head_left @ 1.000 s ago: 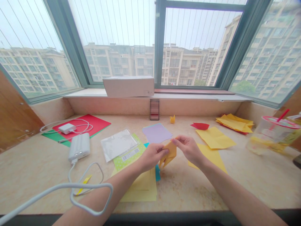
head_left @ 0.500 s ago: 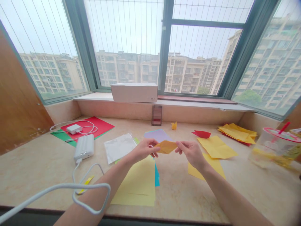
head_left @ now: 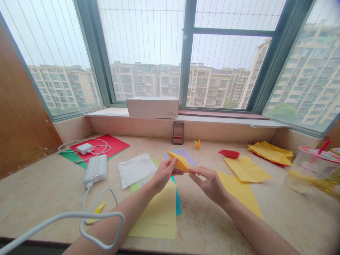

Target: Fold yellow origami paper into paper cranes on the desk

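A folded piece of orange-yellow paper (head_left: 179,161) is held up between both hands above the counter. My left hand (head_left: 165,173) grips its left side, thumb on the near face and fingers behind. At its lower right corner, my right hand (head_left: 208,182) pinches the paper between thumb and fingers. Below lie pale yellow sheets (head_left: 156,219), with blue paper (head_left: 178,202) showing at their right edge. A lilac sheet (head_left: 190,156) is partly hidden behind the folded paper.
A white power bank (head_left: 96,170) and its cable (head_left: 63,216) lie left, near red paper (head_left: 114,143). A plastic-wrapped pack (head_left: 136,169) is left of my hands. Yellow sheets (head_left: 247,169), a red folded piece (head_left: 228,154) and a clear cup (head_left: 309,170) are right. A small yellow folded figure (head_left: 197,144) stands behind.
The folded paper has turned from nearly level to slanting, its left end up and its right end down. My right hand has moved lower and slightly left, to the lower right corner.
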`<action>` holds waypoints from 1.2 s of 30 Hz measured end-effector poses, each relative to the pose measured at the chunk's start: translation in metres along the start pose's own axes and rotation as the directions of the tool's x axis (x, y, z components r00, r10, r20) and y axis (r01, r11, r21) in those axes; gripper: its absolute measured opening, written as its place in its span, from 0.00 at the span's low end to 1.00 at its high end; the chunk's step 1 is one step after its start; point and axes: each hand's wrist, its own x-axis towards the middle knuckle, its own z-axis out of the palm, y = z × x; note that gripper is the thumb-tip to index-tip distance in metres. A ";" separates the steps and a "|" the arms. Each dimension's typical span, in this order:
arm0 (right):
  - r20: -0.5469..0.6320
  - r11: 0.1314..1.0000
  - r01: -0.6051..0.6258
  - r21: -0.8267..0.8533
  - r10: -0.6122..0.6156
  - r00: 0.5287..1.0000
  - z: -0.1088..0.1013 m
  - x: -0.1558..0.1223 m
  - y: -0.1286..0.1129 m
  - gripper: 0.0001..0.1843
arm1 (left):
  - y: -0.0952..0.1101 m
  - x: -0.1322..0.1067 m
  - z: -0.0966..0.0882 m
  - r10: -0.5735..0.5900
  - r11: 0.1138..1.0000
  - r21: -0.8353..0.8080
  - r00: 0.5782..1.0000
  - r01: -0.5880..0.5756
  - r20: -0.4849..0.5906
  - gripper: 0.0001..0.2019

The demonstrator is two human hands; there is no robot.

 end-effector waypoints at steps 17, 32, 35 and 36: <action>0.021 0.973 -0.228 -0.027 0.228 0.973 -0.006 0.001 0.005 0.17 | -0.001 -0.003 0.004 -0.014 0.975 0.223 0.995 -0.007 0.094 0.22; 0.106 0.861 -0.417 0.291 0.404 0.909 -0.002 0.003 -0.007 0.18 | -0.005 -0.011 0.010 -0.071 0.940 0.340 0.977 -0.002 0.203 0.25; 0.122 0.858 -0.422 0.293 0.405 0.906 -0.002 0.003 -0.007 0.18 | -0.007 -0.009 0.009 -0.066 0.934 0.357 0.980 -0.005 0.186 0.24; 0.130 0.854 -0.428 0.297 0.408 0.904 -0.002 0.003 -0.006 0.18 | -0.007 -0.009 0.010 -0.061 0.934 0.358 0.981 -0.008 0.182 0.24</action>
